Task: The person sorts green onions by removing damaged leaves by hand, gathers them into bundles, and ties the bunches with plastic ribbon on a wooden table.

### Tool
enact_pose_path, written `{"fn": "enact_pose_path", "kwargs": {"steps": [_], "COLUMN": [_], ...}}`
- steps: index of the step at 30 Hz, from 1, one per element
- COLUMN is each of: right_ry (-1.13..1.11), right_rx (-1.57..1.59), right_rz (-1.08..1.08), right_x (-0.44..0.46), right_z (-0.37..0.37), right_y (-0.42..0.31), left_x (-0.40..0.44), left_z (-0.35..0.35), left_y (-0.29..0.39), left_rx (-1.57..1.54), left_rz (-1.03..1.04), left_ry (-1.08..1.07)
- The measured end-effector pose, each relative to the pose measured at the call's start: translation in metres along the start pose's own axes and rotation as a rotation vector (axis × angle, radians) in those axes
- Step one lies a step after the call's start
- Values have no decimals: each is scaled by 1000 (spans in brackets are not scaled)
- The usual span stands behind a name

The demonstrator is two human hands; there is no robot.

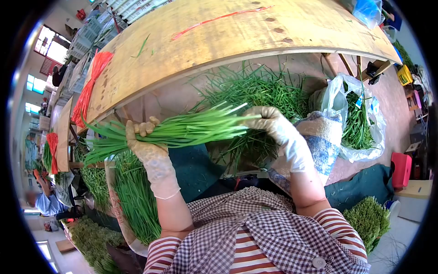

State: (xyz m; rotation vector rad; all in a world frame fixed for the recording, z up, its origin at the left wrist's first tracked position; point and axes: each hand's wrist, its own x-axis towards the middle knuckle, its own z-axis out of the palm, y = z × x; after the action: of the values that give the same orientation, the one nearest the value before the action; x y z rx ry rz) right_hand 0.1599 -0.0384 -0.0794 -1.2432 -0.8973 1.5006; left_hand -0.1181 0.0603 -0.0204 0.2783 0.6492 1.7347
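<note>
A bunch of garlic chives (196, 127) lies sideways in front of my chest, leaves to the left and pale cut ends to the right. My left hand (148, 141), in a stained whitish glove, is wrapped round its leafy half. At the pale ends, my right hand (269, 123), gloved too, has thumb and fingers pinched together on a stalk end. Below and beyond the bunch spreads a heap of loose chives (255, 91). To the left, under my left forearm, more long chives (134, 196) fill a container.
A wooden table (219, 41) curves across the front, with red ties (93, 84) hanging at its left edge and a red strip (219, 20) on top. At right stand a plastic bag of greens (358, 123) and a red box (400, 170). Another person (48, 201) is far left.
</note>
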Motion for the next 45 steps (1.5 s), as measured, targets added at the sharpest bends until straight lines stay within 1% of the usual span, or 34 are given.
{"fn": "enact_pose_path", "kwargs": {"steps": [1,2,4,6,8,9,10,11,12,14,15,16,18,21,22,24,27,30,32,33,36,37,38,39,40,41,42,43,44,45], "right_ry": [12,19,271,696,1065,1072,905,657,458,237,228,228,262,387,422,411,367,336,219,246,273,303,379,517,575,711,867,1103,1267,1158], "right_rx": [-92,-128,-384,-409,-1158,-1168,-939,-455,-328,-270,-282,-149,134,455,272,177,74,10,193,109,-47,64,-32,-111,-81,-87,-161,-553,-973,-740], "right_rz": [5,-37,-44,-126,-200,-376,-530,-465,-410,-386,-314,-246,-306,-328,-401,-352,-502,-472,-527,-621,-590,-604,-610,-569,-586,-661,-691,-757,-735,-804], "right_x": [-2,-9,-10,13,4,-2,-2,-4,-11,-8,-2,3,10,18,17,11,24,21,9,10,7,6,12,12,11,17,16,25,20,21], "right_z": [-9,-17,-38,-103,-128,-106,-83,-54,-26,3,9,14,21,30,32,44,51,51,53,48,37,38,27,16,2,-15,-34,-73,-93,-92], "right_y": [-5,-12,-19,25,28,11,3,-8,-22,-23,-16,-13,-5,4,6,2,21,21,7,8,3,-2,0,2,-1,1,1,14,11,9], "left_x": [0,2,5,9,16,18,17,17,15,12,11,11,11,11,10,5,-4,-5,-6,-6,-3,-2,0,3,7,14,19,21,19,17], "left_z": [0,-1,-3,-4,-11,-13,-12,-10,-9,-7,-6,-7,-14,-19,-19,-14,-2,-5,-2,0,-1,-3,-4,-6,-11,-17,-21,-22,-21,-19], "left_y": [1,3,8,14,22,23,21,17,15,10,9,8,6,6,5,2,-10,-15,-14,-13,-9,-7,-4,-1,3,10,16,21,22,23], "left_rx": [4,7,1,-13,-3,1,7,15,25,27,27,21,5,-29,-45,-77,-62,-49,-43,-38,-11,-19,-28,-39,-36,-34,-30,-26,-17,-7], "left_rz": [-19,-37,-61,-76,-87,-91,-79,-66,-55,-56,-58,-50,-31,-54,-65,-87,-110,-101,-100,-99,-88,-94,-100,-105,-91,-77,-63,-52,-39,-25], "left_ry": [1,1,32,91,93,93,109,125,141,143,143,132,111,38,30,14,122,94,120,133,128,120,113,106,105,104,103,91,103,114]}}
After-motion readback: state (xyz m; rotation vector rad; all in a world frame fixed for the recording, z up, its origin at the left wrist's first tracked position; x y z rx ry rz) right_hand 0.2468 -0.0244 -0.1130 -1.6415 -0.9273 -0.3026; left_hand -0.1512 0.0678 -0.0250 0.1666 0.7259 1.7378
